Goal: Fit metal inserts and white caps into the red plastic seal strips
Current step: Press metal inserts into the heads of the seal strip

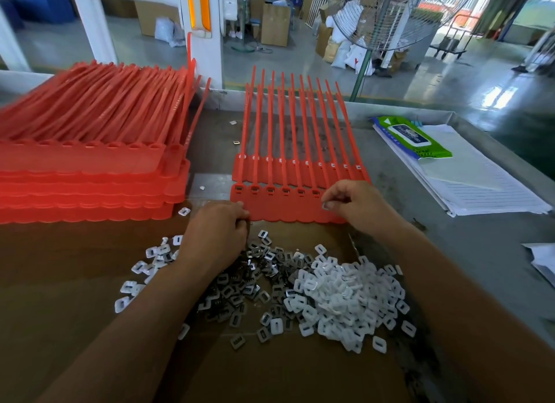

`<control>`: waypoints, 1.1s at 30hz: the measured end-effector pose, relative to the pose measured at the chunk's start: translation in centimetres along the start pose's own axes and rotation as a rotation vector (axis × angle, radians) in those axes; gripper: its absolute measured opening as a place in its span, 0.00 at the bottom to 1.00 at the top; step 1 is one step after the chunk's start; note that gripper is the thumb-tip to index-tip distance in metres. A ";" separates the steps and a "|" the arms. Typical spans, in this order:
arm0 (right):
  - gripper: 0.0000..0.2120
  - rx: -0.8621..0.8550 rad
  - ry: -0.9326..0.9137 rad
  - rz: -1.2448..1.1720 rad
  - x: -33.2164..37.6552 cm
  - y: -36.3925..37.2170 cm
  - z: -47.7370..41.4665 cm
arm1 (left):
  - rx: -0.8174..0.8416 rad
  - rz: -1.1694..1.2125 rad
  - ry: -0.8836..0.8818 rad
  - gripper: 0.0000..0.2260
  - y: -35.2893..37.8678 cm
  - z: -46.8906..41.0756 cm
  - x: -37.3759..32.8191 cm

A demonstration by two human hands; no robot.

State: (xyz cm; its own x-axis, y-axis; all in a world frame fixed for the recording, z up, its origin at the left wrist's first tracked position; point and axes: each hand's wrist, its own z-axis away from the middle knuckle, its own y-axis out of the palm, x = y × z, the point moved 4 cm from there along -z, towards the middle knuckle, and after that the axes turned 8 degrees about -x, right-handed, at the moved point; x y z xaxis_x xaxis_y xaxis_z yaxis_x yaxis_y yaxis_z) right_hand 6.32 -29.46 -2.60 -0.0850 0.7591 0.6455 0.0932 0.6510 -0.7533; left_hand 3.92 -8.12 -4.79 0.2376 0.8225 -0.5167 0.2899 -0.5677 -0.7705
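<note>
**Step in hand:** loading the sockets of the near red seal strip [288, 211]. It lies flat on the tabletop [468, 252], overlapping a second strip [300, 174] behind it. Six left sockets appear filled.

**Grip:** the right hand [357, 204] pinches a small slotted piece [326, 205] over the strip. The left hand [219, 226] lies curled at the strip's near-left corner; whether it clamps anything cannot be told.

**Next move:** probably align the piece squarely over the seventh socket, then press it in.

**Materials:** dull grey metal inserts [240, 291] and glossy white caps [339, 300] lie heaped nearby. The strips are flexible moulded plastic with thin tails.
</note>
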 end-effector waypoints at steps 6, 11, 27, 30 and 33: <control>0.06 -0.173 0.086 0.054 -2.5 -1.0 -2.7 | 0.004 0.003 -0.004 0.12 0.1 0.0 0.0; 0.05 -0.146 0.074 0.031 -2.5 -0.3 -3.5 | 0.002 0.005 -0.001 0.12 0.0 0.0 0.0; 0.11 -0.114 0.082 0.107 -2.5 0.2 -4.0 | -0.005 0.030 0.000 0.12 0.1 -0.1 0.0; 0.10 -0.138 0.087 0.090 -2.5 0.1 -4.1 | -0.013 0.034 0.002 0.12 0.1 -0.1 0.0; 0.08 -0.169 0.139 0.058 -2.8 0.0 -4.2 | -0.016 0.029 0.002 0.12 0.1 -0.1 0.0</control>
State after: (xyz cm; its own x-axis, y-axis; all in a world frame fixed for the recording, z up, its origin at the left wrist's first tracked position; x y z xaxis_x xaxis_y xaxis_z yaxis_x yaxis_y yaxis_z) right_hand 10.75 -31.61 -3.87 0.0618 0.7808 0.6218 0.2604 0.5888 -0.7652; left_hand 4.00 -8.14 -4.84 0.2480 0.8056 -0.5380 0.2977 -0.5918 -0.7491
